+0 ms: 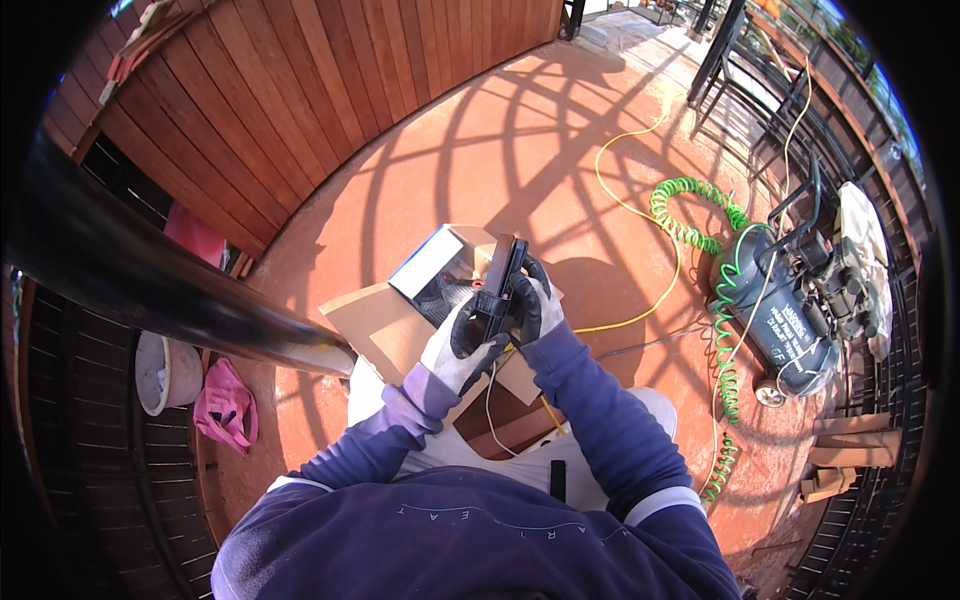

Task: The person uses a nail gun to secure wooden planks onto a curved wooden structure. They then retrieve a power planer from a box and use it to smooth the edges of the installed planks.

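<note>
Both my hands wear grey and black work gloves and hold a long black tool (502, 272) upright above an open cardboard box (378, 322). My left hand (462, 348) grips the tool's lower part. My right hand (534, 300) closes on its right side near the middle. Inside the box lies a smaller box with a blue and white lid (427, 262) and dark contents. A thin white cord (490, 405) hangs from the tool toward my lap.
An air compressor (790, 310) with a coiled green hose (700, 215) sits at the right. A yellow cord (640, 215) crosses the red floor. A black rail (150, 285) runs at left, above a pink cloth (228, 405) and white bucket (165, 372). Wood scraps (845, 455) lie lower right.
</note>
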{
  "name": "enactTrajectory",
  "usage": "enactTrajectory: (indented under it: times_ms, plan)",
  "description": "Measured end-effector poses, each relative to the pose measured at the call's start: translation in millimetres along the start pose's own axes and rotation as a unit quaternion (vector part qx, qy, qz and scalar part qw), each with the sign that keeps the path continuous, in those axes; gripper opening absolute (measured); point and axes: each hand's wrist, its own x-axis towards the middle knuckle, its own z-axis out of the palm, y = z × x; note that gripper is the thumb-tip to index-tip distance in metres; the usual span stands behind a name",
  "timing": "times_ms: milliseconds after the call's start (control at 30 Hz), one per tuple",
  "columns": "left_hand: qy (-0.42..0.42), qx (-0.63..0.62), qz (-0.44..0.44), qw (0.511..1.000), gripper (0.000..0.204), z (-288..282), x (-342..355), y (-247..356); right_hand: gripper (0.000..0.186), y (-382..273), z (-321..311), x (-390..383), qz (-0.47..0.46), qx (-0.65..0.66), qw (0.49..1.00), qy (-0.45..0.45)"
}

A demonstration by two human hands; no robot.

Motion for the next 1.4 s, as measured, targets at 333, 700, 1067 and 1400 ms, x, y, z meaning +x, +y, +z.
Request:
enactTrajectory:
  times_ms: [333,700,1067,1400]
  plan:
    - [0.024,0.027,0.014,0.999,0.049,-4.9,-0.7,1.0,0.057,2.7,-5.7,-0.6,0.002,0.035,0.997,-0.07]
    - [0.045,0.063,0.023,0.997,0.065,-11.0,0.0,-25.4,0.056,2.9,3.2,1.2,0.029,0.034,0.999,-0.012]
    - [-0.003,0.041,0.014,0.999,0.073,-4.3,1.8,-17.9,0.056,-3.6,1.7,1.0,0.019,0.075,0.997,-0.012]
    - [0.03,0.115,0.049,0.992,0.071,2.8,-7.4,-20.3,0.054,19.9,-11.8,8.2,-0.053,-0.054,0.997,-0.031]
